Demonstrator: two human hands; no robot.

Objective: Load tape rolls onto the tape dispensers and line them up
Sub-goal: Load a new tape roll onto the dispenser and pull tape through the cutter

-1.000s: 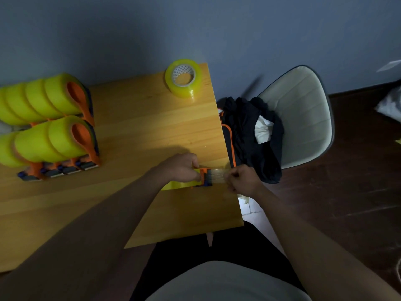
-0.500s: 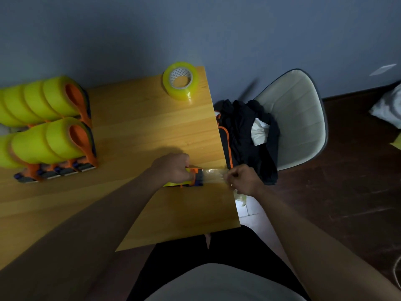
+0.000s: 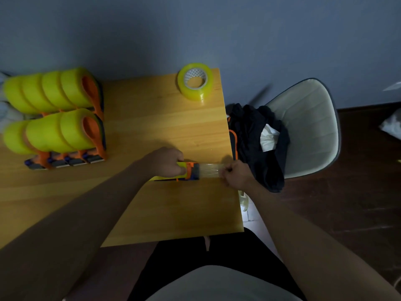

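The left hand grips a dispenser lying near the desk right edge, hiding most of its roll. The right hand pinches the clear tape stretched from it. A spare roll sits at the far corner. Loaded dispensers stand in 2 rows at left, blurred and partly cut off.

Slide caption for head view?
Left hand holds dispenser while right hand pulls clear tape from it.

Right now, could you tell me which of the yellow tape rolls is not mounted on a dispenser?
The loose tape roll lying flat at the table's far right corner; the others sit on orange dispensers.
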